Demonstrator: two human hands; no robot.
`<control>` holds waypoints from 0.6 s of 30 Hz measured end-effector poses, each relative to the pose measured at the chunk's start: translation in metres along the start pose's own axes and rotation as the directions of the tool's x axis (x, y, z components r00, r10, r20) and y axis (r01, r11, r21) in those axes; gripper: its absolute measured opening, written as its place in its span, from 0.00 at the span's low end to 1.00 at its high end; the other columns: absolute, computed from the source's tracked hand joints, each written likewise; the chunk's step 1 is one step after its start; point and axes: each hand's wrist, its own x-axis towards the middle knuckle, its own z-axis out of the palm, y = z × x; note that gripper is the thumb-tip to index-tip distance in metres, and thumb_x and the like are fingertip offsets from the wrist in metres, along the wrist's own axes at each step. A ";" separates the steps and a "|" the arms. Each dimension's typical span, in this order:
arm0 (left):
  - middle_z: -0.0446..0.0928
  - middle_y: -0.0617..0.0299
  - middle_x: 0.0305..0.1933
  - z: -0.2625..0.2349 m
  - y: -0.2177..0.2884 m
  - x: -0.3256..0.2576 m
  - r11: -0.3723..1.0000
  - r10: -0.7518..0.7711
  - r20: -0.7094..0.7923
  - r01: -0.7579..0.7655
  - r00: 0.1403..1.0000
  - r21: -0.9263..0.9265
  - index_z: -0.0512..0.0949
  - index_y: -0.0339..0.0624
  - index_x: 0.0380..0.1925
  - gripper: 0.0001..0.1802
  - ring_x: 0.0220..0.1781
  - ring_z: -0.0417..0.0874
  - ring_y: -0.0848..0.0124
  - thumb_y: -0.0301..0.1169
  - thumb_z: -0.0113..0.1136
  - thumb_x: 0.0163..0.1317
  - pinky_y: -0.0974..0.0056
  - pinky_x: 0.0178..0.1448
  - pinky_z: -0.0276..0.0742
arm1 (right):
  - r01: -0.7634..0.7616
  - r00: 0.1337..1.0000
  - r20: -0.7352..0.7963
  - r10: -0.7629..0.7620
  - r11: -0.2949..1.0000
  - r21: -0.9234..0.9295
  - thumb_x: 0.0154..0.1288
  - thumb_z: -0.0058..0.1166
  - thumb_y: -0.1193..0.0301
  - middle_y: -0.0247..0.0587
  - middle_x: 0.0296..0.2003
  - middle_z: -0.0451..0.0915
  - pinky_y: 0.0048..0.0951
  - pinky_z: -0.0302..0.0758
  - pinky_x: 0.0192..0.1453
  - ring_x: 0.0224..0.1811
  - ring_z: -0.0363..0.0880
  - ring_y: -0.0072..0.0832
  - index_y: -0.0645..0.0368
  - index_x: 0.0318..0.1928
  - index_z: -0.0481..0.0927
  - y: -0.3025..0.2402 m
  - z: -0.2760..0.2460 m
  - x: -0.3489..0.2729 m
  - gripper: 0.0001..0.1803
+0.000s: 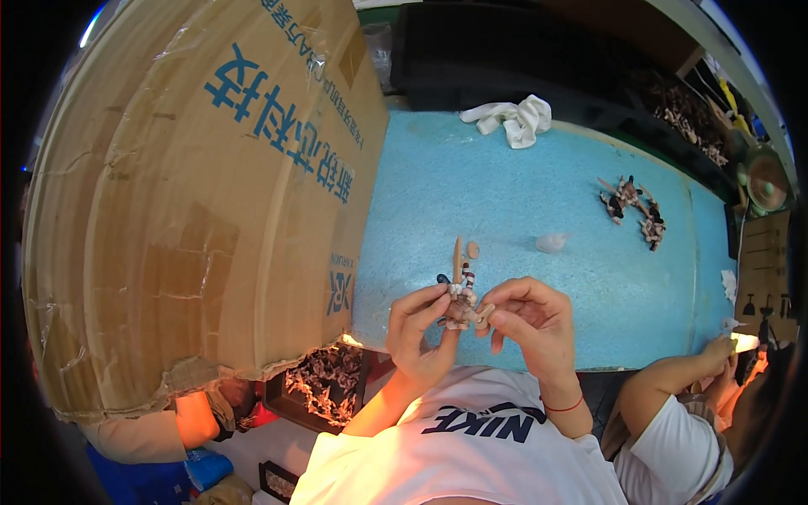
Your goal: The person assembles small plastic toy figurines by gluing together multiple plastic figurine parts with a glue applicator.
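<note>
My left hand [417,335] is closed round a small figurine [461,296] with pale, brown and black parts. A beige pointed piece [457,257] sticks up from its far side, with a small round beige piece [473,250] beside it; I cannot tell whether that one is attached. Between the thumb and fingers of my right hand [539,324] is a small beige part [485,315], touching or very near the figurine's right side. Both hands are over the near edge of the blue table [454,185]. The fingers hide part of the figurine.
A large cardboard box [202,210] walls off the left. Several more figurines [633,206] lie at the right, with a clear plastic piece [551,243] nearer. A white cloth [513,118] lies at the back. Dark trays hold more parts [324,383]. Another person's arm [673,379] is at right.
</note>
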 end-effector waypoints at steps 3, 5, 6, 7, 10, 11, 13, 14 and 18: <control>0.72 0.51 0.46 0.001 0.004 0.003 0.998 0.035 -0.020 -0.034 0.999 0.047 0.73 0.37 0.43 0.24 0.44 0.77 0.63 0.13 0.60 0.42 0.67 0.43 0.77 | 0.017 1.000 0.010 -0.017 1.000 0.013 0.58 0.51 0.82 0.45 0.32 0.79 0.20 0.75 0.25 0.31 0.79 0.26 0.70 0.39 0.73 0.001 0.001 0.001 0.08; 0.71 0.51 0.46 0.001 0.005 0.003 0.999 0.023 0.010 -0.024 1.000 0.032 0.74 0.37 0.43 0.23 0.45 0.76 0.63 0.15 0.62 0.44 0.66 0.46 0.76 | -0.006 1.000 0.003 0.005 0.999 0.036 0.58 0.51 0.82 0.45 0.32 0.79 0.20 0.75 0.25 0.31 0.79 0.27 0.70 0.38 0.73 0.001 -0.001 0.001 0.07; 0.71 0.51 0.46 0.001 0.005 0.003 0.999 0.023 0.012 -0.023 1.000 0.032 0.74 0.37 0.43 0.23 0.45 0.76 0.63 0.15 0.62 0.44 0.66 0.46 0.76 | -0.028 1.000 -0.002 0.028 0.998 0.058 0.58 0.51 0.82 0.46 0.32 0.79 0.21 0.76 0.24 0.30 0.79 0.27 0.69 0.38 0.73 0.002 -0.001 0.001 0.07; 0.71 0.51 0.45 0.001 0.005 0.002 0.999 0.029 0.010 -0.029 1.000 0.039 0.74 0.38 0.43 0.22 0.45 0.76 0.63 0.15 0.62 0.43 0.66 0.45 0.76 | -0.028 1.000 -0.004 0.029 0.998 0.058 0.58 0.51 0.82 0.46 0.32 0.79 0.21 0.76 0.24 0.30 0.79 0.27 0.69 0.38 0.73 0.003 -0.002 0.001 0.07; 0.71 0.51 0.45 0.001 0.005 0.004 0.998 0.043 0.008 -0.044 0.999 0.054 0.74 0.37 0.42 0.22 0.44 0.76 0.63 0.15 0.62 0.43 0.66 0.45 0.76 | -0.053 0.998 -0.011 0.055 0.991 0.124 0.57 0.51 0.82 0.46 0.31 0.79 0.21 0.76 0.25 0.29 0.79 0.27 0.69 0.37 0.72 0.005 -0.001 0.001 0.06; 0.71 0.51 0.45 0.001 0.006 0.005 0.997 0.053 0.006 -0.053 0.999 0.062 0.74 0.37 0.42 0.22 0.44 0.76 0.63 0.15 0.61 0.42 0.66 0.45 0.76 | -0.053 0.998 -0.022 0.057 0.988 0.146 0.57 0.52 0.82 0.46 0.31 0.79 0.21 0.76 0.25 0.29 0.79 0.27 0.69 0.36 0.72 0.006 -0.001 0.000 0.06; 0.71 0.50 0.45 0.000 0.007 0.005 0.994 0.065 0.012 -0.066 0.998 0.090 0.74 0.37 0.42 0.22 0.43 0.76 0.62 0.15 0.61 0.42 0.66 0.44 0.76 | -0.055 0.998 -0.033 0.061 0.984 0.169 0.57 0.52 0.82 0.46 0.31 0.79 0.21 0.77 0.25 0.29 0.79 0.27 0.68 0.36 0.72 0.007 0.000 0.000 0.06; 0.71 0.50 0.45 0.000 0.008 0.006 0.990 0.077 0.017 -0.078 0.997 0.117 0.74 0.36 0.42 0.22 0.43 0.77 0.62 0.14 0.61 0.42 0.66 0.44 0.76 | -0.044 0.998 -0.041 0.052 0.985 0.167 0.57 0.52 0.82 0.46 0.30 0.79 0.21 0.77 0.25 0.28 0.79 0.26 0.68 0.36 0.72 0.008 0.000 0.001 0.06; 0.71 0.50 0.44 -0.001 0.008 0.007 0.985 0.101 0.020 -0.103 0.995 0.140 0.74 0.36 0.41 0.22 0.43 0.77 0.62 0.14 0.60 0.42 0.67 0.44 0.76 | -0.021 0.997 -0.069 0.033 0.986 0.164 0.57 0.52 0.83 0.46 0.30 0.79 0.22 0.77 0.25 0.28 0.79 0.26 0.67 0.35 0.71 0.007 0.003 0.000 0.06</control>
